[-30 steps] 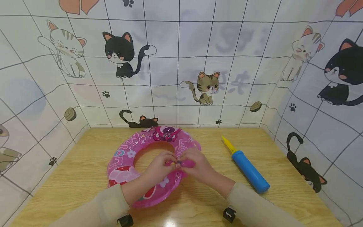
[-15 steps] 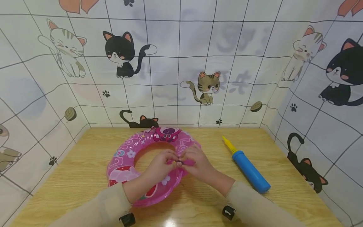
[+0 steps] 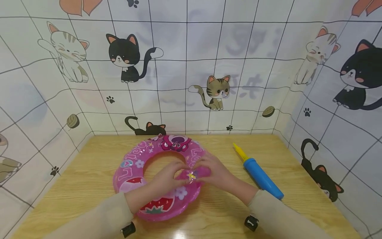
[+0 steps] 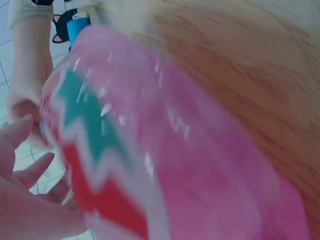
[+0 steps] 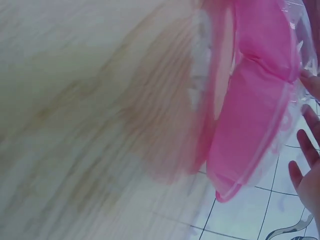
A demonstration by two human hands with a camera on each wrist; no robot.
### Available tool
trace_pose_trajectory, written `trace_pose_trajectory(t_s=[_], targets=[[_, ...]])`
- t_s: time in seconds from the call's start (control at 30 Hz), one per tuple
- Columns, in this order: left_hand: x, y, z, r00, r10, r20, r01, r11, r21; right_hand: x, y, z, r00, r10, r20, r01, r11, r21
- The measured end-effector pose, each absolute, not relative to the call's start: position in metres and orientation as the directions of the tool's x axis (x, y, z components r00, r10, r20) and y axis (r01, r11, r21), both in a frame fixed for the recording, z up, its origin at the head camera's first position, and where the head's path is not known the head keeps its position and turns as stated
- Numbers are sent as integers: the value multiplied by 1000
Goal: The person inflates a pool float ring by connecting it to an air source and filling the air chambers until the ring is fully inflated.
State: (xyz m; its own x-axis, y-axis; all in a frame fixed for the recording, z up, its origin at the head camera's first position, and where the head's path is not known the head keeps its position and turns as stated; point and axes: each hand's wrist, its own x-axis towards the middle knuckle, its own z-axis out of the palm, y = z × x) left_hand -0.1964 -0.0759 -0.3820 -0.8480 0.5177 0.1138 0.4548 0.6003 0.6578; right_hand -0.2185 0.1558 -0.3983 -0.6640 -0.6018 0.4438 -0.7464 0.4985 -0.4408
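A pink inflatable swim ring (image 3: 129, 171) with strawberry and bear prints lies on the wooden table. Both hands are over its right side, around a yellow star print (image 3: 191, 176). My left hand (image 3: 167, 176) reaches in from the left across the ring's hole, thumb and fingers apart. Opposite it, my right hand (image 3: 216, 171) has its fingertips at the ring's surface. In the left wrist view the left hand's fingers (image 4: 37, 170) are spread beside the strawberry print. Loosely spread fingers (image 5: 307, 145) of the right hand show beside the pink plastic in the right wrist view.
A blue hand pump (image 3: 262, 177) with a yellow nozzle (image 3: 240, 152) lies right of the ring, close to the right forearm. A white wall covering (image 3: 173, 76) printed with cats and grid lines encloses the table (image 3: 89, 166) at the back and sides.
Earlier the fingertips of both hands met and pinched at a small spot on the ring. Now they have drawn apart, uncovering the star print, and the ring has shifted slightly toward the person.
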Motion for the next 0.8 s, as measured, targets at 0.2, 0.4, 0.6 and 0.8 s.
trace_pose_trajectory(t_s=[0.2,0.4,0.6,0.8], targets=[[-196,-97,-386,-865,498,64,401,607,686,-215,164,-403,-718,-613,329,-691,573,-440],[-198,-122,-386,-842,537,51,476,694,540,-214,169,-409,-738,-607,296,-669,598,-442],[-207,-159,-389,-726,685,55,682,709,178,-211,169,-415,-753,-627,202,-650,657,-381],[-216,-191,-395,-742,670,9,658,726,199,-208,165,-416,-764,-634,116,-629,693,-351]])
